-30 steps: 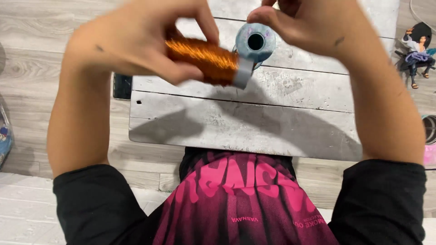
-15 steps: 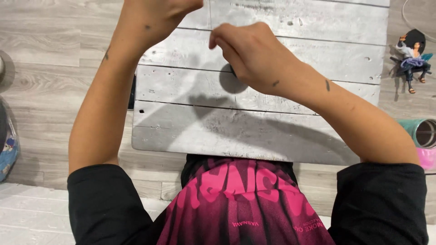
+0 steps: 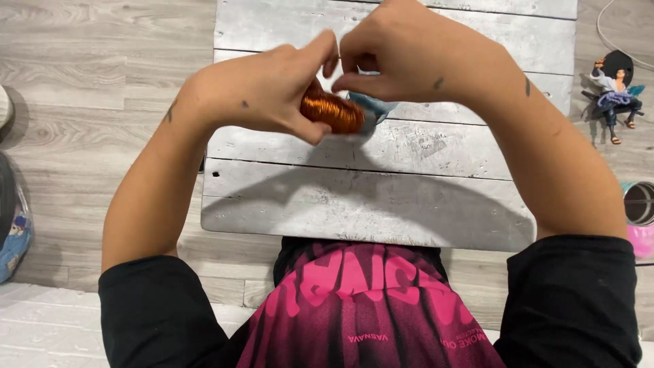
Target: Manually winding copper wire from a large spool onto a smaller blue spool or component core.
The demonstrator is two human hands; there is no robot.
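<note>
Resting in left hand [image 3: 266,92]: copper wire spool [image 3: 332,112].

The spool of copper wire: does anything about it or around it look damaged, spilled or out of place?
Nothing stands out. The left hand grips the spool of copper wire, its winding looks neat, and the right hand pinches near its top.

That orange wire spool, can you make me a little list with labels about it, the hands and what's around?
view: head camera, looking down
left hand: wrapped around the spool of copper-coloured wire
right hand: fingertips pinched together just above the spool; any wire strand between them is too thin to see
spool end: pale blue flange showing on the right side
surface below: grey wooden plank board on a wood floor
nearby: small figurine at the right, pink container at the right edge
clothing: black sleeves, pink and black shirt
</note>
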